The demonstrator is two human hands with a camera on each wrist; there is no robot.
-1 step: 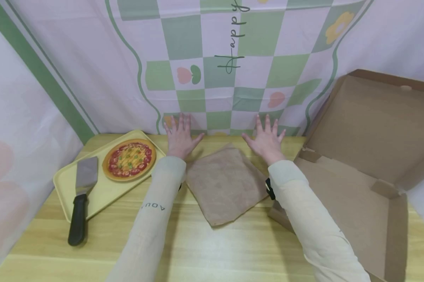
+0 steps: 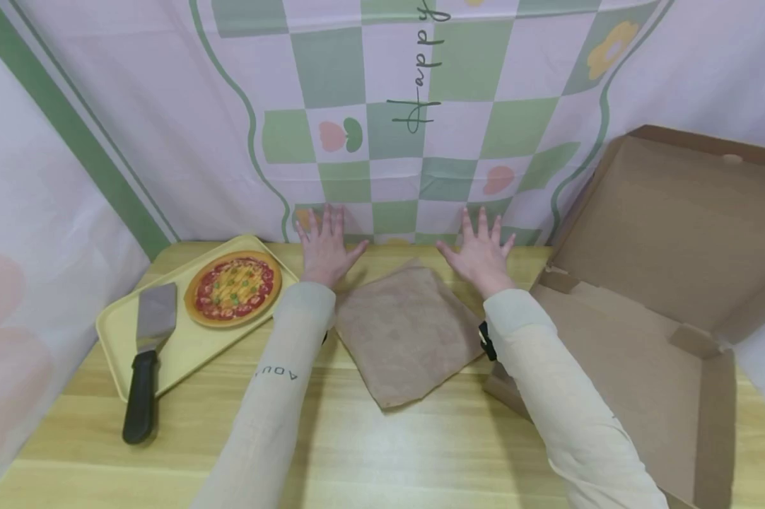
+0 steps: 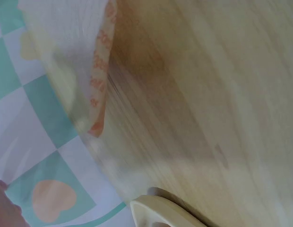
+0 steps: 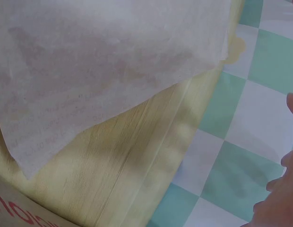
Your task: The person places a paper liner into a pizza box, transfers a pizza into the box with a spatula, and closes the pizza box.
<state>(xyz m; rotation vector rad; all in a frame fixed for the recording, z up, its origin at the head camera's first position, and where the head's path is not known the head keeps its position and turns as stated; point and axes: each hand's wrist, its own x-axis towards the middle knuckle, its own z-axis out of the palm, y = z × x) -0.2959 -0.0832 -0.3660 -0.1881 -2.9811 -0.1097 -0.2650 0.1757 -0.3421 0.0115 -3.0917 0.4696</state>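
Note:
With fingers spread and straight, my left hand (image 2: 324,249) reaches to the back edge of the table and holds nothing. My right hand (image 2: 483,253) mirrors it farther right, its fingers also spread and holding nothing. Between the forearms lies a brown sheet of paper (image 2: 411,336), flat with a creased surface. Left of the left hand, a pizza (image 2: 232,289) sits on a pale yellow tray (image 2: 194,350). A spatula (image 2: 156,318) with a black handle rests across the tray's left part. To the right stands a cardboard pizza box (image 2: 637,382), its lid (image 2: 681,226) raised.
A checkered cloth (image 2: 395,141) hangs behind the table (image 2: 382,459) as a backdrop. The spatula's handle juts past the tray's front rim. The right forearm passes over the box's left side. Another cloth (image 2: 45,233) hangs along the left.

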